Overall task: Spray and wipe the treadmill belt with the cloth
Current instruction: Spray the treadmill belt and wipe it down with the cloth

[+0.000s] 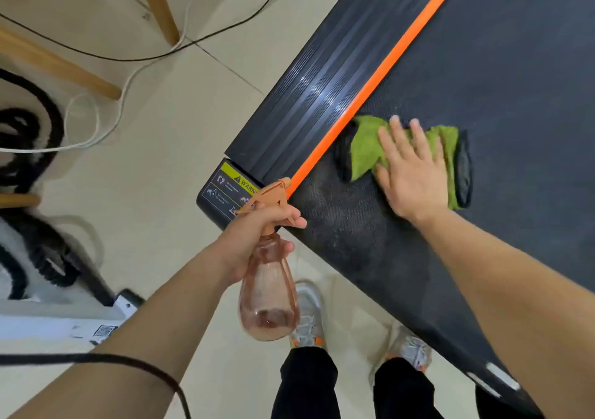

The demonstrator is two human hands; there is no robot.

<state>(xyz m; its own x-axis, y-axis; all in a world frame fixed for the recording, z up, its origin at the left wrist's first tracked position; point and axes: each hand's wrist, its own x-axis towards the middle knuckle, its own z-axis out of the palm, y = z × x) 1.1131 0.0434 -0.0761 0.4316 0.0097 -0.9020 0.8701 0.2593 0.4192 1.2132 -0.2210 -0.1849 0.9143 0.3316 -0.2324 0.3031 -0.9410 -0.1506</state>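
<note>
the right hand (pixel 413 174) lies flat, fingers spread, pressing the green cloth (pixel 367 151) onto the treadmill belt (pixel 515 80) just beside its orange stripe (pixel 380 77). the left hand (pixel 254 238) grips the pink spray bottle (pixel 267 296) by its neck, near the belt's corner.

Right hand (pixel 413 174) flat, left hand (pixel 257 235) clenched.

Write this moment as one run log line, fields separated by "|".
left hand holds spray bottle | right hand flat on green cloth | cloth on treadmill belt near orange stripe
</note>
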